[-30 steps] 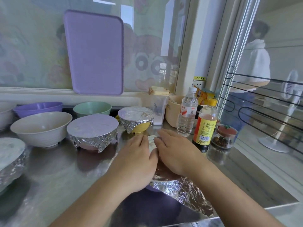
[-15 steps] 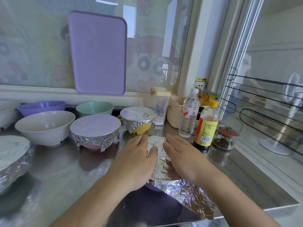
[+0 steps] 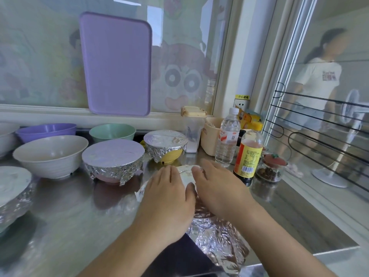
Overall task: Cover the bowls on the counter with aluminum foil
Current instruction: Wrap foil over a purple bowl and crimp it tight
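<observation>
**Both hands flat on the foil over the nearest bowl**

The left hand (image 3: 169, 198) and right hand (image 3: 217, 188) lie side by side, palms down with fingers straight and together, pressing on a sheet of aluminum foil (image 3: 217, 238) laid over a bowl at the near edge of the steel table (image 3: 69, 226). The bowl itself is almost wholly hidden under the hands and foil; only a dark patch shows below the left wrist, and I cannot tell whether that is the bowl. The foil's near corner hangs loose and crumpled, spreading toward the table's front edge.

Taking this foil-topped bowl as the landmark: just behind it to the left stands a pink bowl (image 3: 113, 158) already wrapped in foil, and directly behind it a yellow bowl (image 3: 165, 144), also wrapped. Farther left sits an uncovered cream bowl (image 3: 51, 155), with a purple bowl (image 3: 47, 130) and a green bowl (image 3: 112, 131) behind that row, both uncovered. At the far left edge a larger foil-wrapped bowl (image 3: 14, 188) is partly cut off. Behind and to the right of the landmark stand a water bottle (image 3: 227, 136) and a sauce bottle (image 3: 248, 154), with a small jar (image 3: 270, 166) beside them. A purple tray (image 3: 115, 64) leans against the window behind.
</observation>
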Demonstrator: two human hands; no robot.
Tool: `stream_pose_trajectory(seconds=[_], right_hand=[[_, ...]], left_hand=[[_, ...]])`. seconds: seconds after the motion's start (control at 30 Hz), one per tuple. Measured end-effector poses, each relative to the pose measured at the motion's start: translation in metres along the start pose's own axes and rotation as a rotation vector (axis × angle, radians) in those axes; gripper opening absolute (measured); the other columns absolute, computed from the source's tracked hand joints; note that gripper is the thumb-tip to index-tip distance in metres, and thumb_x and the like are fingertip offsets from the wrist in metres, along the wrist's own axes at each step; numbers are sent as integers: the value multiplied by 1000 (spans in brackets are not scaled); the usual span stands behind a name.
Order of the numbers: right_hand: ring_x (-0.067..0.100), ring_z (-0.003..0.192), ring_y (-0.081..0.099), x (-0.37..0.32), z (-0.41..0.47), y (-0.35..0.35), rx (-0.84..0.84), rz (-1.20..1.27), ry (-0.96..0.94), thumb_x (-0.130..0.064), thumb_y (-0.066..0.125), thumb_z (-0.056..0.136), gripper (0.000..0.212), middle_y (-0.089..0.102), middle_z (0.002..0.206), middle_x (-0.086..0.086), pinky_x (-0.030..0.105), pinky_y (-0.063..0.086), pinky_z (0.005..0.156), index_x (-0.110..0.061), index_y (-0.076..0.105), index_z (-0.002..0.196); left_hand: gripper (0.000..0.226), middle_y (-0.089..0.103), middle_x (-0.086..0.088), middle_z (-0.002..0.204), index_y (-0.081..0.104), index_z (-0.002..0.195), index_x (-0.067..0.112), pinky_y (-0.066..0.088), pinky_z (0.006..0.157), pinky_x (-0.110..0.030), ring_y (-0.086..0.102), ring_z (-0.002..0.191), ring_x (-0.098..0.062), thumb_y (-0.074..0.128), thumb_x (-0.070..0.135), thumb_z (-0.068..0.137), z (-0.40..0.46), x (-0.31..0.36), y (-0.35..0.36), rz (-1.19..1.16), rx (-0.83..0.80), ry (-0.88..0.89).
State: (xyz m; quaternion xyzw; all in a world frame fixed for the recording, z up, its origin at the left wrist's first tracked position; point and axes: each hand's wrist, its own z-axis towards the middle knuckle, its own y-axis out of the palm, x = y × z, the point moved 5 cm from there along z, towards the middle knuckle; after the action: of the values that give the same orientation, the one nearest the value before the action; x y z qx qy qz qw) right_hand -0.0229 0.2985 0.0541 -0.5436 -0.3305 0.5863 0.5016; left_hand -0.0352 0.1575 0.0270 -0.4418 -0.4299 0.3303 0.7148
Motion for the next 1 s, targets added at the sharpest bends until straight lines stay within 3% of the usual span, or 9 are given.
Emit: stream_pose_trajectory(seconds=[0.1,0.17,0.23,0.43,0.53,0.63,0.73,0.87,1.0], right_hand=[[18,144,41,-6,6,1,-126,105,-79,-40,28,114,47,48,157,0,34,33,114,-19,50,150],[21,142,44,-4,9,4,-143,108,-93,-40,28,114,47,52,152,2,37,36,115,-18,51,148],[25,138,50,1,8,9,-138,109,-78,-47,27,112,50,54,149,2,44,43,113,-22,49,149],[34,105,58,4,-1,9,-72,-57,-40,-56,18,105,49,57,117,7,48,52,87,-23,51,121],[34,103,58,4,4,7,-82,-59,-55,-62,9,96,63,58,113,7,49,51,86,-22,52,118],[24,128,54,-3,13,0,-80,73,-164,-52,17,108,55,62,133,0,41,43,106,-22,59,129],[7,141,44,-4,16,1,-156,181,-179,-41,27,115,44,56,151,-12,26,31,112,-31,60,142],[17,143,43,4,10,3,-143,142,-103,-42,25,115,46,55,150,-2,36,35,116,-26,56,144],[28,145,41,11,-1,-5,-129,143,31,-45,20,115,50,47,156,7,43,39,114,-20,44,152]], left_hand=[[83,33,-6,161,27,159,7,20,126,-32,26,150,-20,6,60,98,5,-3,-2,-1,-16,71],[85,29,-1,164,24,162,10,14,124,-26,22,152,-15,5,63,98,5,-4,-7,18,-33,123],[66,27,3,167,23,164,13,11,123,-23,20,153,-11,22,51,110,6,-5,-13,-41,-40,136],[54,38,9,160,34,159,19,23,119,-26,33,148,-12,28,44,112,3,-13,-25,-110,12,123],[58,32,9,161,26,162,18,24,122,-28,29,149,-11,27,45,111,-8,-1,-28,-143,69,98],[74,22,0,163,25,161,13,19,128,-36,19,152,-17,2,48,101,-20,22,-16,-49,44,130],[94,11,-5,170,16,164,8,5,131,-42,6,159,-22,-15,49,86,-22,26,-1,133,25,143],[83,-5,-2,175,-8,166,13,-13,127,-35,-10,160,-16,-11,56,95,-18,11,-5,137,23,131],[84,0,3,175,-3,167,18,-1,131,-35,-5,160,-13,-7,62,95,-12,-14,-19,77,9,88]])
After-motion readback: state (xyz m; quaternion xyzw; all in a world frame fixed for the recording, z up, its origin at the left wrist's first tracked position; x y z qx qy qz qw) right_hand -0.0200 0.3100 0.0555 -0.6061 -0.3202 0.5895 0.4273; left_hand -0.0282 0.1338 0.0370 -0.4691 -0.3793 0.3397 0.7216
